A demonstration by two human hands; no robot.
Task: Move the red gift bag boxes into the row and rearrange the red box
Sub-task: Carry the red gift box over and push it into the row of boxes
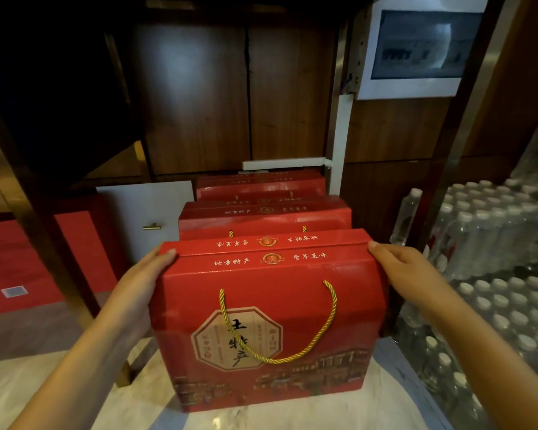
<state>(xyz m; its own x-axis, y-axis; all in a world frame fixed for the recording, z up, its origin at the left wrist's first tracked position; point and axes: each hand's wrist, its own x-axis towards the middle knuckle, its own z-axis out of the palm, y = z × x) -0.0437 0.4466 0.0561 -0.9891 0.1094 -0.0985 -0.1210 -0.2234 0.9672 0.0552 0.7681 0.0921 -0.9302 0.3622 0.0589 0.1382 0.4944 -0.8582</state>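
A red gift bag box [267,324] with a gold rope handle and an octagonal label stands upright on the floor right in front of me. My left hand [143,283] presses its left side near the top corner, and my right hand [401,274] holds its right side. Behind it two more red gift bag boxes stand in a row: the middle box [263,217] and the far box [260,183], which sits against the wooden wall.
Shrink-wrapped packs of water bottles [497,274] are stacked at the right, close to the row. A white cabinet door [143,212] with a brass handle is left of the row. A dark table leg [44,218] and red carpet [19,262] lie further left.
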